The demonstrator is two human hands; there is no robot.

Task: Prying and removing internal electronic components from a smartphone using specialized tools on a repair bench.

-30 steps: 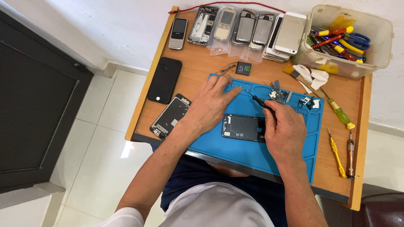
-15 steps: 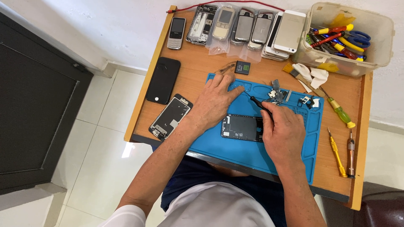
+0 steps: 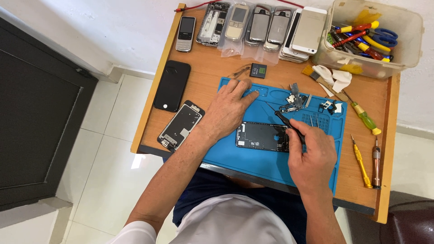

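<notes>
While the left hand (image 3: 228,108) lies flat and open on the blue mat (image 3: 253,158), the right hand (image 3: 312,156) grips black tweezers (image 3: 285,121) over the opened phone (image 3: 261,136); picking parts seems underway, needing steady aim

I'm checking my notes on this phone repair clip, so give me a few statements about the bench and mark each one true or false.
1. The right hand holds a black tweezer-like tool. True.
2. The left hand grips a screwdriver. False: it rests flat on the blue mat.
3. The opened phone lies on the mat. True.
4. The plastic tub of tools sits on the floor. False: it stands at the table's far right corner.
5. A green-handled screwdriver lies right of the mat. True.
</notes>
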